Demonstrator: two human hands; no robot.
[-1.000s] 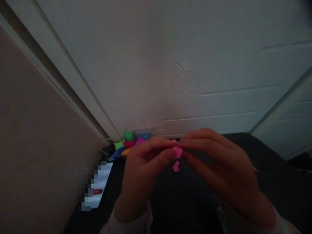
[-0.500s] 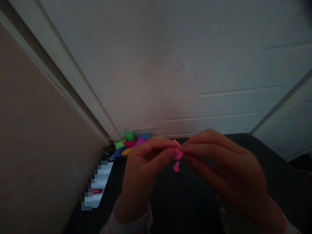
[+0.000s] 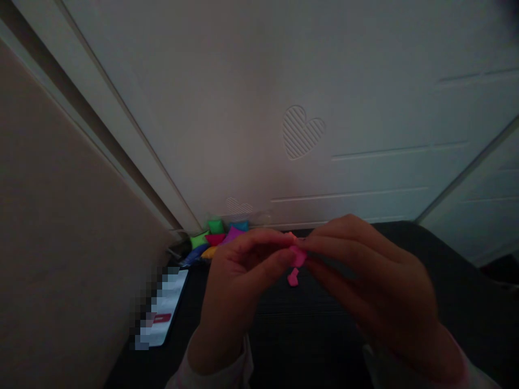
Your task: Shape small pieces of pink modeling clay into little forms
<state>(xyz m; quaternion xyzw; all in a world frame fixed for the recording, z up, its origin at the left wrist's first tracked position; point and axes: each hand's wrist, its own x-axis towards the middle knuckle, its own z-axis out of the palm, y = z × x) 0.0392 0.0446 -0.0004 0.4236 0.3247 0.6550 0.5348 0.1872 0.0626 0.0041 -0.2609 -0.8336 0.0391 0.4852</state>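
Note:
Between my two hands is a small bright pink piece, with an orange-pink part showing at its top. My left hand pinches it from the left between thumb and index finger. From the right, the fingertips of my right hand close on the same piece and partly cover it. Below my fingertips a smaller pink piece lies on the dark surface.
Several colourful packets are heaped at the back left against the white panel. A lit phone, partly pixelated, lies at the left edge beside the beige wall.
My right hand has shifted slightly left, and its fingertips cover a little more of the top of the pink piece. My left hand has barely moved.

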